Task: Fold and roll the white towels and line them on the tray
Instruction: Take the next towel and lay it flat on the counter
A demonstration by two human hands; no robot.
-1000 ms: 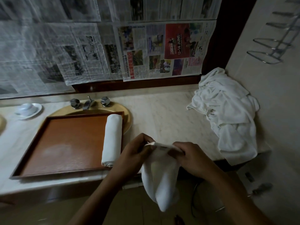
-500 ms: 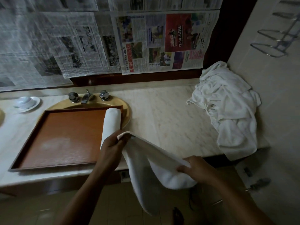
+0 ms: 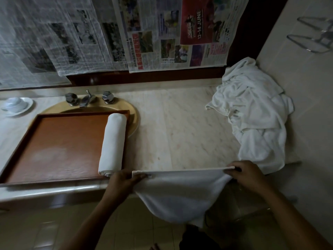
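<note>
One white towel hangs stretched between the left grip and the right grip. Both grips pinch its top corners.

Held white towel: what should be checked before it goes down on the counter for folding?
1. Left hand pinches one top corner of the hanging white cloth towel: ok.
2. Right hand pinches the other corner: ok.
3. Top edge taut and straight: ok.
4. Lower hem even: cannot tell, it hangs in shadow.
5. Bare pale marble counter ahead: ok.
6. Brown wooden tray has room beside the rolled white towel: ok.
</note>
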